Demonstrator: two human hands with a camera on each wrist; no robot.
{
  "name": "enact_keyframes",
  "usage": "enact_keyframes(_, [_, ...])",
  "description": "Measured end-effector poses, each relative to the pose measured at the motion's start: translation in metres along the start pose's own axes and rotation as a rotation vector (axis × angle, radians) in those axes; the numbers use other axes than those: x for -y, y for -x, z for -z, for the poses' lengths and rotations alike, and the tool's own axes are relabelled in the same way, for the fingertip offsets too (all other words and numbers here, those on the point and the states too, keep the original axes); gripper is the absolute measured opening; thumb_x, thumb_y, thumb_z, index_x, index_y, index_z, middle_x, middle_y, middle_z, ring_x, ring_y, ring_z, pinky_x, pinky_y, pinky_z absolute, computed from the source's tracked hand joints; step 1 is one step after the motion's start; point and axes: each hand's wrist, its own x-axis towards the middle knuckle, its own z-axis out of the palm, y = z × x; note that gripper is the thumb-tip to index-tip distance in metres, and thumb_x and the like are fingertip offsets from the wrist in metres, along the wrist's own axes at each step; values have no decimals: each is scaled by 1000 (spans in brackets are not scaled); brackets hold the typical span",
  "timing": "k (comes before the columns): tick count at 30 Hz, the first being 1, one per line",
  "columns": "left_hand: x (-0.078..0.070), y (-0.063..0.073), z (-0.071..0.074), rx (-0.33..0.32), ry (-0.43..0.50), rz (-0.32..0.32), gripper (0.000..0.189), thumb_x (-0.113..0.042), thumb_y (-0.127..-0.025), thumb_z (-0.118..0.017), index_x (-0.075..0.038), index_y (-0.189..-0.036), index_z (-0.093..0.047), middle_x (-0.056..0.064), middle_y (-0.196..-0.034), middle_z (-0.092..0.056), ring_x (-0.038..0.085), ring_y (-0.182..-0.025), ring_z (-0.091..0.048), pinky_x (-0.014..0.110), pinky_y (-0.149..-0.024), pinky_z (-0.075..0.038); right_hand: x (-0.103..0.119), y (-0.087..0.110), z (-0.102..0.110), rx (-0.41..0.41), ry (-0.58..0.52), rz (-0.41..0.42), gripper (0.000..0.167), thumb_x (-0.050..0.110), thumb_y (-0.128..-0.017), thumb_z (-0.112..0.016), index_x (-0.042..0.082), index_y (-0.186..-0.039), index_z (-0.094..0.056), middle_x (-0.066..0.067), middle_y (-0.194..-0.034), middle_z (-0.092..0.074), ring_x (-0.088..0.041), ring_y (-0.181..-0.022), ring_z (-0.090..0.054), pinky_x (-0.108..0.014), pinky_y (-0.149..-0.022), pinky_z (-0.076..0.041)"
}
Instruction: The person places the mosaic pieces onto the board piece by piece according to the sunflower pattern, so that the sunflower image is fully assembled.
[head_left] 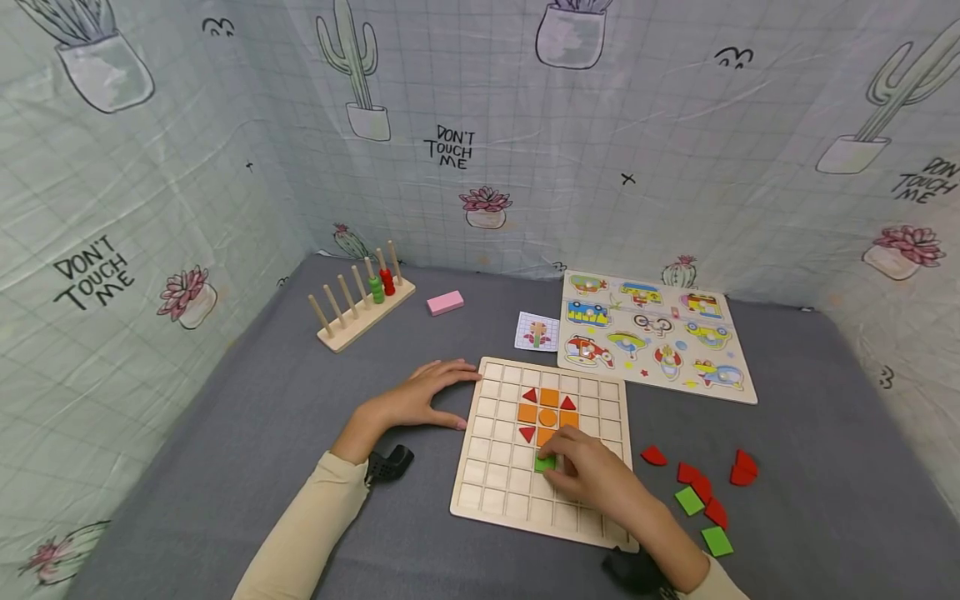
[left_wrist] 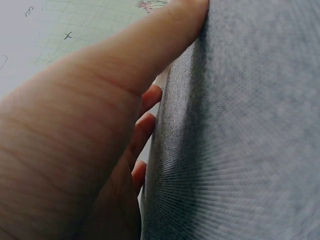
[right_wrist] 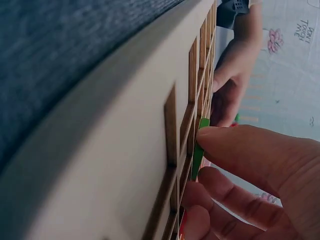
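Observation:
A wooden grid board (head_left: pixel 487 475) lies on the grey cloth, with square recesses. Orange squares, an orange circle (head_left: pixel 548 417) and red triangles (head_left: pixel 527 434) form a flower-like pattern in it. Just below that pattern, my right hand (head_left: pixel 596 471) pinches a green square tile (head_left: pixel 544 464) between thumb and fingers. The right wrist view shows the thumb on this green tile (right_wrist: pixel 199 155), right at the grid; whether it is fully seated I cannot tell. My left hand (head_left: pixel 420 396) rests at the board's left edge, thumb and fingers spread and fingertips by the rim.
Red curved pieces (head_left: pixel 701 487) and two green tiles (head_left: pixel 717 542) lie right of the board. Behind it are a small picture card (head_left: pixel 537 332) and a vehicle puzzle board (head_left: pixel 652 333). Farther left stand a peg rack (head_left: pixel 366 315) with green and red beads and a pink block (head_left: pixel 446 302).

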Motion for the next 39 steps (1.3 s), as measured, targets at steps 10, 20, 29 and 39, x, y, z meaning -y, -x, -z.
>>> enact_keyframes(10, [-4, -1, 1, 1, 1, -15, 74, -38, -83, -78, -18, -146, -45, 8, -153, -39, 30, -147, -23, 54, -119, -11, -3, 3, -3, -25, -10, 2, 16, 0, -84, -67, 8, -98, -70, 3, -89, -54, -5, -65, -46, -18, -55, -41])
enact_keyframes(20, [-2, -3, 0, 0, 1, -10, 74, -38, -83, -78, -19, -147, -45, 7, -153, -38, 29, -147, -22, 53, -120, -10, -3, 4, -1, -34, 15, -11, 11, 5, -86, -69, 10, -95, -71, 3, -89, -55, -3, -64, -44, -18, -54, -40])
enact_keyframes(29, [-3, -1, 0, 5, 11, -11, 75, -38, -83, -78, -17, -147, -45, 8, -153, -38, 30, -147, -22, 55, -119, -10, -10, 13, 12, -88, 7, -30, 8, 5, -87, -70, 10, -93, -72, 4, -89, -59, -3, -65, -46, -19, -54, -41])
enact_keyframes(39, [1, 0, -1, -15, 15, -20, 75, -37, -82, -79, -18, -147, -45, 8, -153, -38, 30, -147, -23, 55, -119, -10, -32, 30, 38, -90, -9, -107, 8, 5, -86, -72, 6, -94, -71, 2, -86, -60, -2, -63, -46, -20, -52, -44])
